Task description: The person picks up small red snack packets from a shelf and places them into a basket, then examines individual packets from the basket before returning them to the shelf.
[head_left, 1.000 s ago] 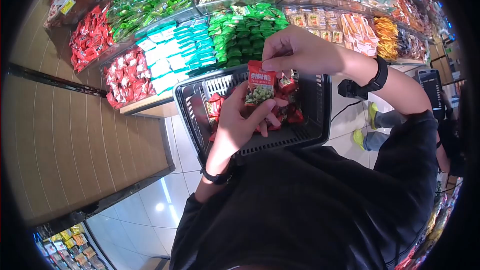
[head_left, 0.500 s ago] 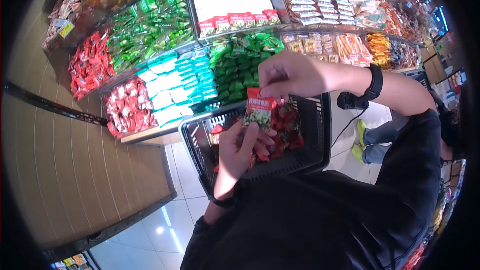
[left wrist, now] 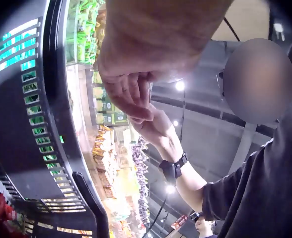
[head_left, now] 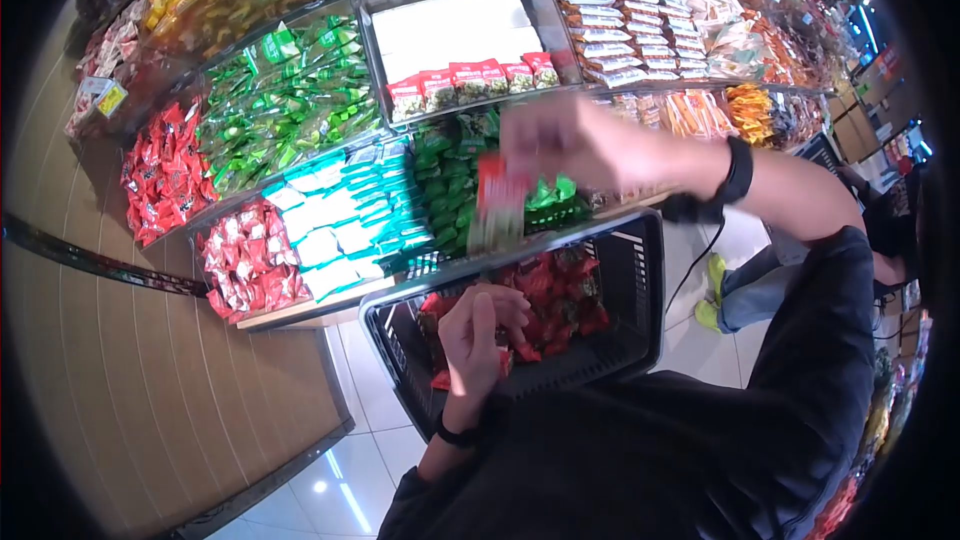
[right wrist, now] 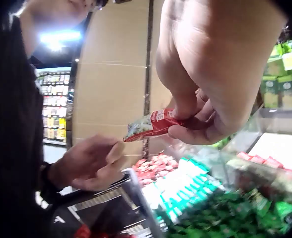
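My right hand (head_left: 585,145) pinches a small red snack packet (head_left: 498,202) by its top end. In the head view the packet is blurred and hangs past the far rim of the black basket (head_left: 640,280), in front of the green packets (head_left: 455,175). The right wrist view shows this red packet (right wrist: 151,125) side-on, its end between thumb and fingers. Over the basket's near left part is my left hand (head_left: 475,335), fingers loosely bent and nothing in them. Several red packets (head_left: 560,285) lie in the basket below.
Beyond the basket rise tiered bins of snacks. A row of matching red packets (head_left: 475,80) stands at the front of a bin with a white block (head_left: 450,25) behind. Blue-and-white packets (head_left: 350,220) lie left of the green ones. Another person's legs (head_left: 750,290) show at right.
My right hand has carried the packet up from the left hand and forward past the basket's far rim. The left hand no longer touches it. The head view has tilted upward.
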The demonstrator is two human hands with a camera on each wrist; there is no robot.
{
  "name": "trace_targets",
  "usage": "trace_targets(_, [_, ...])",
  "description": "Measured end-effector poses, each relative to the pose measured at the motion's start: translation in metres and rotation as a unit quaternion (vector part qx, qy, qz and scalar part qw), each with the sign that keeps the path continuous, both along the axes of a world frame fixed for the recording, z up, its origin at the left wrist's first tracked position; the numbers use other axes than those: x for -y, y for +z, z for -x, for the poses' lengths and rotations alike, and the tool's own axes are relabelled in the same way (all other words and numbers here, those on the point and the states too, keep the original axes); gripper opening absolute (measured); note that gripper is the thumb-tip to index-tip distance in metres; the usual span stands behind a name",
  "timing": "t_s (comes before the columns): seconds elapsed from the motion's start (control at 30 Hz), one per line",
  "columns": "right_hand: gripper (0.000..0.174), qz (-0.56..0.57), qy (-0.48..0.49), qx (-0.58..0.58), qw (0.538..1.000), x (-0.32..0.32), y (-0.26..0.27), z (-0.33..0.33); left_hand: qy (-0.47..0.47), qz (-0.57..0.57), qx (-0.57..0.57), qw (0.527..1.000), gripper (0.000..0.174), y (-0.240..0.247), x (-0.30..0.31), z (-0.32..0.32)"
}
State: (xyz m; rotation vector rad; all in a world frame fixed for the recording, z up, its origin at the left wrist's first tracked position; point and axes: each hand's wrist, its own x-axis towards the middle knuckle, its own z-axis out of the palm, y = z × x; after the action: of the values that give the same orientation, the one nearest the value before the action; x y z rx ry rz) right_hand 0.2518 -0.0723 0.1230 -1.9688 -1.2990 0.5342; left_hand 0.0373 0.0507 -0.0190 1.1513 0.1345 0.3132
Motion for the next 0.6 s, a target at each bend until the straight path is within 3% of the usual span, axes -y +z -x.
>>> trace_targets(0.07, [0.006, -0.022, -0.037, 0.031, 0.999, -0.009, 0.017, -0.061, -0.013, -0.041, -0.022, 0.999, 0.033, -0.006, -0.009, 0.002])
trace_targets(0.13, [0.005, 0.013, -0.008, 0.085, 0.996, -0.011, 0.022, -0.135, -0.042, -0.108, -0.019, 0.993, 0.024, -0.010, -0.012, 0.004])
trace_targets(0.17, [0.006, 0.029, -0.025, 0.108, 0.993, -0.014, 0.016, -0.161, -0.063, -0.101, -0.036, 0.992, 0.013, -0.014, -0.014, 0.006])
trace_targets(0.27, [0.012, 0.083, -0.005, 0.194, 0.978, -0.021, -0.039, -0.238, -0.052, -0.128, 0.027, 0.990, 0.014, -0.028, -0.010, 0.002])
trace_targets(0.33, [0.020, 0.110, 0.031, 0.099, 0.989, -0.027, -0.059, -0.248, -0.059, -0.156, 0.029, 0.986, 0.016, -0.028, -0.015, 0.002])
trace_targets(0.53, [0.023, 0.122, 0.025, 0.079, 0.989, -0.047, -0.093, -0.266, -0.050, -0.223, 0.024, 0.973, 0.020, -0.037, -0.017, 0.004])
trace_targets(0.6, [0.012, 0.188, -0.035, 0.028, 0.981, -0.052, -0.084, -0.255, -0.053, -0.226, 0.021, 0.972, 0.020, -0.037, -0.019, 0.002])
